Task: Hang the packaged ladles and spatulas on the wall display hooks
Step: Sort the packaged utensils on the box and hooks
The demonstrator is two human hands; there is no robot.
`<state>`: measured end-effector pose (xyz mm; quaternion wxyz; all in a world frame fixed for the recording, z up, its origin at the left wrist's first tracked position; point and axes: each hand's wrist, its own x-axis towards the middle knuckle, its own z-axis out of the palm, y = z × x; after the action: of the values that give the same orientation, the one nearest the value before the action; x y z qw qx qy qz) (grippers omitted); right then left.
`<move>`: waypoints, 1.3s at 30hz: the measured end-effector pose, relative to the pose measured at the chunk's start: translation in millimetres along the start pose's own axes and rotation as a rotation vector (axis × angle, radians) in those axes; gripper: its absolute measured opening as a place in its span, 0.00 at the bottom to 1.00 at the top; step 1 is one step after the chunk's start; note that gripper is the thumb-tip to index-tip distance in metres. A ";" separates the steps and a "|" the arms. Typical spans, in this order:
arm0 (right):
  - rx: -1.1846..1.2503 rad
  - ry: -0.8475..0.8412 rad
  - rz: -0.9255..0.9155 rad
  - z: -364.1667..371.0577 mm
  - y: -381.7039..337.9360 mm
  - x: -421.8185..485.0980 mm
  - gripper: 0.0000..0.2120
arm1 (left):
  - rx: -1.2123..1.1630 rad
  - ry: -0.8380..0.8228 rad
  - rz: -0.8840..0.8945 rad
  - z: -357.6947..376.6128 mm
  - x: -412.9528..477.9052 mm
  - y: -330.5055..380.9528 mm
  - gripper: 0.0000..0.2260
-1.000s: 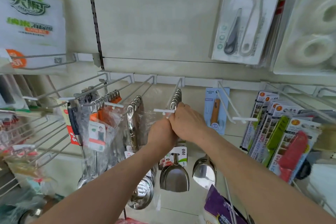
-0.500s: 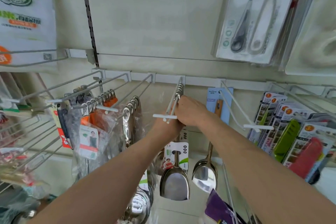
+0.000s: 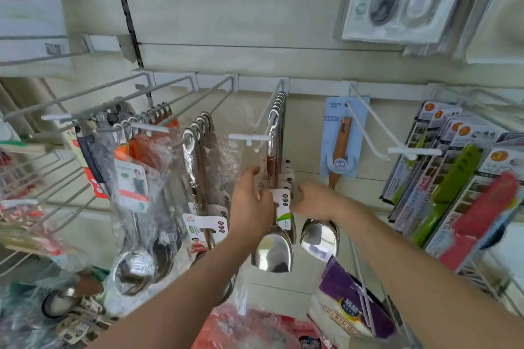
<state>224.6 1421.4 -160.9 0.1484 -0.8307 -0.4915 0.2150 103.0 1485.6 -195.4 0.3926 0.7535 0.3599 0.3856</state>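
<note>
Both hands had dropped from the hook [image 3: 276, 93] tip toward 6 o'clock, flanking the hung spatulas [image 3: 273, 249]. The left hand [image 3: 252, 204] rested loosely open against them; the right hand [image 3: 314, 198] gave no clear view of its grip.

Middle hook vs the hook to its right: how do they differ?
Load: the middle hook carries a packed row of steel spatulas; the right hook carries one wooden-handled spoon, back by the wall.
Packaging: the middle hook's spatulas wear white labels on their handles; the right hook's spoon sits on a blue card.
Shared: both are wire hooks on the same rail, each with a white tag bar at its tip.
</note>
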 end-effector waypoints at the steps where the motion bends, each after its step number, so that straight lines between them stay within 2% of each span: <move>1: -0.039 -0.045 0.033 10.9 6.8 4.2 0.07 | -0.064 -0.006 -0.028 2.7 -6.7 -7.9 0.18; 5: -0.078 -0.109 0.106 54.2 23.9 22.1 0.09 | -0.397 0.010 -0.158 17.9 -14.7 -30.7 0.18; 8: -0.067 -0.092 0.170 84.8 36.9 43.4 0.18 | -0.594 0.126 -0.412 29.7 -7.0 -44.4 0.18; 12: -0.011 -0.073 0.280 106.7 49.8 60.1 0.35 | -0.512 0.025 -0.804 48.1 -1.5 -76.9 0.19; 14: 0.018 -0.057 0.288 113.6 55.1 71.5 0.41 | -0.489 -0.011 -0.883 53.6 9.0 -87.7 0.21; 16: 0.043 -0.038 0.261 120.4 59.2 83.0 0.42 | -0.542 -0.027 -0.864 58.2 21.9 -91.8 0.23; 24: 0.062 -0.064 0.221 125.5 61.0 94.8 0.25 | -0.668 -0.086 -0.845 76.4 50.6 -118.3 0.25; 30: 0.020 -0.050 0.260 101.5 54.8 65.1 0.19 | -0.663 0.032 -0.962 69.1 33.2 -85.8 0.19; 34: -0.001 -0.023 0.239 88.3 42.3 34.2 0.09 | -0.646 0.097 -0.975 61.0 9.5 -63.3 0.20; 37: -0.004 0.027 0.230 78.9 31.9 7.7 0.16 | -0.643 0.105 -0.958 51.3 -7.8 -48.6 0.17; 39: -0.027 0.018 0.193 71.6 22.6 -9.7 0.14 | -0.650 0.072 -0.975 42.6 -23.6 -39.5 0.14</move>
<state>201.5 1404.7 -231.0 0.1201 -0.8781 -0.4105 0.2143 119.8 1469.3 -253.5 0.7231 0.3280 0.5414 0.2765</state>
